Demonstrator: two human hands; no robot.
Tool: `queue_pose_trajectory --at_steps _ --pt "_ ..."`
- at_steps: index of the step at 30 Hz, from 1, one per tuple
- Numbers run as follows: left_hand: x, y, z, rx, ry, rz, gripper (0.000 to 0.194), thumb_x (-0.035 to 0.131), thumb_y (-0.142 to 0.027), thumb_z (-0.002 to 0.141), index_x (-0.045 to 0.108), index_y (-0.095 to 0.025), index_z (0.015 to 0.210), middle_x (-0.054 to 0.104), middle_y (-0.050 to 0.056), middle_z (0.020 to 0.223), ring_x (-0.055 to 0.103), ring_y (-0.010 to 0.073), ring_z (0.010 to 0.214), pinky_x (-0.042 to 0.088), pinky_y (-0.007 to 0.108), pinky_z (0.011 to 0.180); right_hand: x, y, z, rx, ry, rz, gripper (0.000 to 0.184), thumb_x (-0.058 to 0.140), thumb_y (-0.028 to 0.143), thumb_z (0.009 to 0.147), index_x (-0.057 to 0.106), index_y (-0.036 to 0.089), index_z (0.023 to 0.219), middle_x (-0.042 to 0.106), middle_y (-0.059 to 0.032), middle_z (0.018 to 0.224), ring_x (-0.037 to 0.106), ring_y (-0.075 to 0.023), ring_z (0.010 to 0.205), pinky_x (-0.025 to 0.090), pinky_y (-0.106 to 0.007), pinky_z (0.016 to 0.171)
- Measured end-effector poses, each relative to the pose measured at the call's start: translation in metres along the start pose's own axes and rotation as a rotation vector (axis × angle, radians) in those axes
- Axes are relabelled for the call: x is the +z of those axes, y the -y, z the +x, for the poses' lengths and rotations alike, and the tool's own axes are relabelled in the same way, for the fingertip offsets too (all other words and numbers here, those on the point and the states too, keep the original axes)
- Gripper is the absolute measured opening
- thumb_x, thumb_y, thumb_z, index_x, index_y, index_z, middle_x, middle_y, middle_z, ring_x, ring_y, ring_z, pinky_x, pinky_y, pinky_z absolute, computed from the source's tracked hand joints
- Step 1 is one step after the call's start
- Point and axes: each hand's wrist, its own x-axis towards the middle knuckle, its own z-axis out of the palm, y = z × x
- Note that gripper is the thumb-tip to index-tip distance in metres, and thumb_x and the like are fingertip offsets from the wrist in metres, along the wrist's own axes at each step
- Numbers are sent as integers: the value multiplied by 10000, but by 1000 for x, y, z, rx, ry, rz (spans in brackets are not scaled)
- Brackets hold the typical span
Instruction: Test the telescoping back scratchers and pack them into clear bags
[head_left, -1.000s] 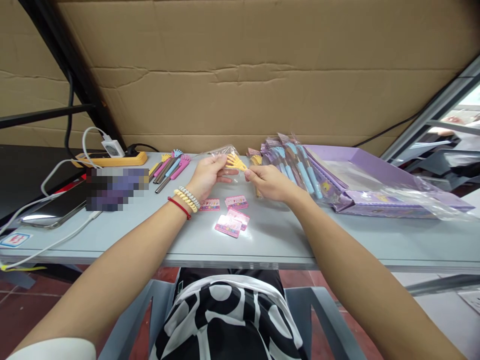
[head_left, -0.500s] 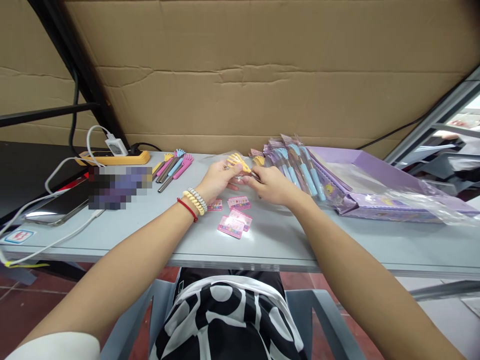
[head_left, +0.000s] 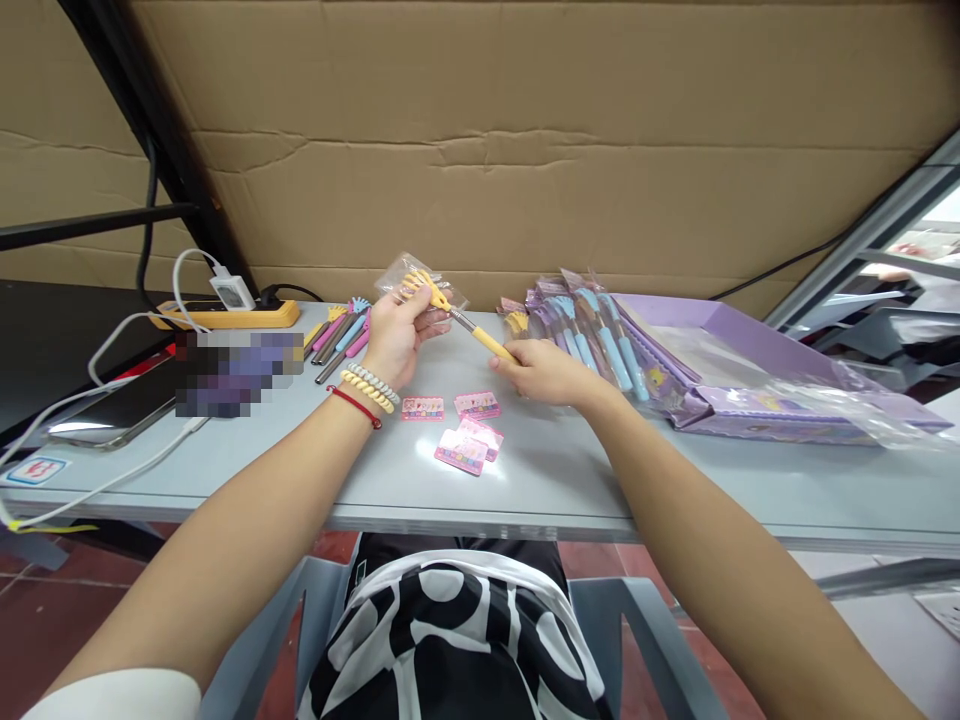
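A yellow hand-shaped back scratcher [head_left: 491, 343] with a metal shaft slants between my two hands above the table. My left hand [head_left: 394, 340] is closed around its hand-shaped head, together with a clear plastic bag [head_left: 407, 266]. How far the head sits inside the bag I cannot tell. My right hand [head_left: 551, 370] grips the end of the yellow handle. Below them several pink printed cards [head_left: 422, 408] lie on the table [head_left: 540, 480], two overlapping. Loose back scratchers [head_left: 341, 335] in several colours rest left of my left hand. Bagged back scratchers [head_left: 600, 335] are piled beyond my right hand.
A purple open box [head_left: 780, 412] with clear plastic on it stands at the right. On the left are a phone [head_left: 112, 415], white cables [head_left: 150, 470] and a yellow power strip [head_left: 262, 316]. A cardboard panel [head_left: 480, 200] closes off the back.
My left hand has moved left and up with the bag and the scratcher's head. The hands are further apart, and the scratcher's shaft and handle now show between them.
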Motion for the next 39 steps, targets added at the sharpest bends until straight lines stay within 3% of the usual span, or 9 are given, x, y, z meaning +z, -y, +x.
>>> queue_pose_trajectory --at_steps 12,16,21,24,29,31,33,35,39 --pt "8 12 -10 -71 249 240 276 710 -237 753 543 -152 956 714 78 949 699 167 769 514 222 590 4 3 0 -64 -120 -33 309 381 438 915 424 194 731 557 -41 650 477 -134 563 294 -262 527" --pt "10 17 -12 -98 377 307 238 692 -254 770 557 -154 939 715 55 914 672 145 761 501 219 609 7 4 -1 -96 -175 0 250 505 424 851 503 183 917 574 -32 710 494 -146 592 307 -258 528" --pt "10 20 -13 -79 391 445 166 626 -220 799 592 -151 946 710 55 884 647 161 768 493 252 629 8 8 -2 -60 -213 143 554 554 432 818 419 118 1253 591 -63 792 541 -180 663 369 -281 576" --pt "11 22 -16 -52 452 527 156 588 -185 802 612 -152 952 706 54 872 645 167 788 490 268 681 7 9 -3 -53 -223 201 657 579 400 794 357 103 1336 589 -56 780 547 -188 678 384 -291 594" --pt "11 24 -19 35 566 661 111 605 -216 766 631 -155 855 639 15 700 596 161 717 470 285 705 7 9 -1 -83 -207 232 341 577 289 732 544 186 1056 577 0 725 506 -146 618 361 -269 577" --pt "9 22 -19 15 619 727 129 610 -255 766 637 -155 843 623 9 694 573 155 697 455 282 682 7 8 0 -80 -248 231 196 557 291 732 555 189 900 573 2 725 494 -136 624 351 -264 579" --pt "8 18 -18 -24 637 741 183 635 -287 746 644 -151 868 639 19 759 572 155 715 446 283 682 6 7 1 -57 -299 220 166 550 323 735 534 190 835 561 2 711 482 -134 626 333 -259 565" --pt "6 15 -16 -79 599 680 234 658 -305 721 649 -147 894 657 37 846 589 164 775 448 288 712 5 6 1 -36 -329 204 185 559 349 727 520 194 821 548 6 691 465 -133 614 313 -255 546" --pt "-1 9 -6 -188 381 375 269 666 -376 703 647 -148 845 651 44 877 617 169 815 471 283 712 4 7 0 -20 -329 214 178 571 322 712 489 200 814 529 17 649 448 -123 575 301 -252 532"
